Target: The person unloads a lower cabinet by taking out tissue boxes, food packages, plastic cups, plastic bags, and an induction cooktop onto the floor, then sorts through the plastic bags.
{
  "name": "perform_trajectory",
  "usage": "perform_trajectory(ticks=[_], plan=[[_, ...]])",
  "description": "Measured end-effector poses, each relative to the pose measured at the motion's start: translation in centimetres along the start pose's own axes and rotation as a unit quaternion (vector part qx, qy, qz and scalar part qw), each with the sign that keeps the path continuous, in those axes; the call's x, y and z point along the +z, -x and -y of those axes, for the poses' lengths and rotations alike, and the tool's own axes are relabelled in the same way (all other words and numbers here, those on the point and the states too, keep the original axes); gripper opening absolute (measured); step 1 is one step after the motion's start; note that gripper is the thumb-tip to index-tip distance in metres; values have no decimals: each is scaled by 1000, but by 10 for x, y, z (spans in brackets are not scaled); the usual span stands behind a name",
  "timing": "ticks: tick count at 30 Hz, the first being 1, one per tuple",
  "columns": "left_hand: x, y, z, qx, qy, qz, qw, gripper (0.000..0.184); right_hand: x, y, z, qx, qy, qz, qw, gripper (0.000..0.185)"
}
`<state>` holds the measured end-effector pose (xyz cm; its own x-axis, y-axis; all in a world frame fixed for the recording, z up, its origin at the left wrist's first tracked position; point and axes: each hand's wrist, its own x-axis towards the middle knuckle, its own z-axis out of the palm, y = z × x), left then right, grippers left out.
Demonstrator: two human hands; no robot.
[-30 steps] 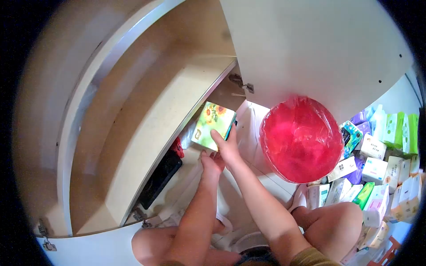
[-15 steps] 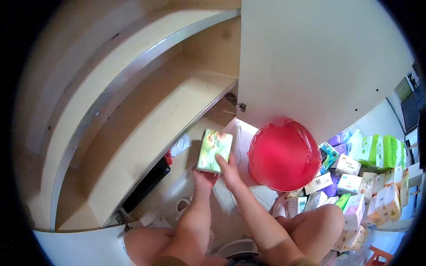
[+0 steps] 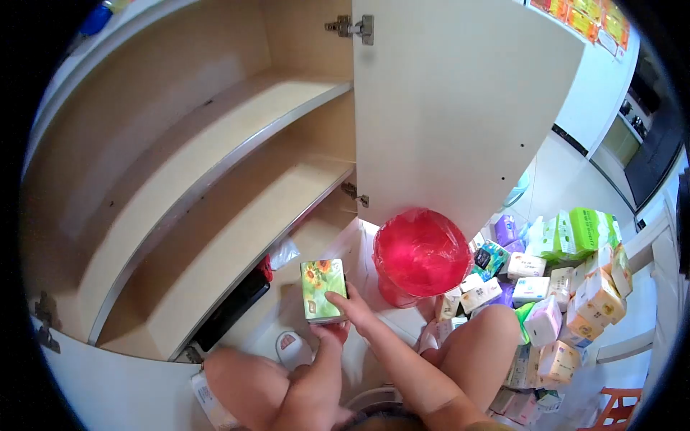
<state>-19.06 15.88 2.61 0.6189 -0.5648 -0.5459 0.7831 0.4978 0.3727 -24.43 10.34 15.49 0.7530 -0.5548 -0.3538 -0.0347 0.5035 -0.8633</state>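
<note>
One green box between two hands before an open cabinet

I count a single green box (image 3: 323, 291), held low in front of the cabinet (image 3: 316, 25). The right hand (image 3: 350, 307) pinches it — thumb laid on the printed face, fingers bent round behind the edge, their tips out of sight. The left hand (image 3: 330, 333) touches the 6 o'clock end from below; I cannot tell how its fingers are set, since the box covers them. The printed face looks upward, and the long axis runs almost straight from 12 to 6 o'clock, with the sunflowers (image 3: 318, 271) at the 12 end.

Reckoning from the box, two shelves (image 3: 205, 161) show towards 11 o'clock, one above the other. One tall door (image 3: 460, 108) stands open at 1. One red bin (image 3: 420, 255), lined with clear plastic, is near, between 2 and 3. Farther off, at 3, spreads a heap of packs (image 3: 532, 289) — green, purple, white, overlapping too much to count. One white slipper (image 3: 300, 353) is at 7, and one black object (image 3: 233, 309) lies below the lower shelf, between 8 and 9.
</note>
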Motion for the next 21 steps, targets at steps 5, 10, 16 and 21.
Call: perform_trajectory(ticks=[5, 10, 16, 21], plan=[[59, 47, -22, -59, 44, 125, 989, 49, -2, 31, 32, -36, 3, 5, 999, 67], [101, 63, -34, -74, -49, 272, 958, 48, -7, 70, 84, -122, -92, 20, 988, 59], [165, 86, -37, -175, -7, 397, 901, 47, -23, 112, 130, -216, -78, -19, 973, 60], [215, 134, -23, -172, -136, 461, 860, 48, -48, 163, 162, -270, -143, -35, 951, 57]])
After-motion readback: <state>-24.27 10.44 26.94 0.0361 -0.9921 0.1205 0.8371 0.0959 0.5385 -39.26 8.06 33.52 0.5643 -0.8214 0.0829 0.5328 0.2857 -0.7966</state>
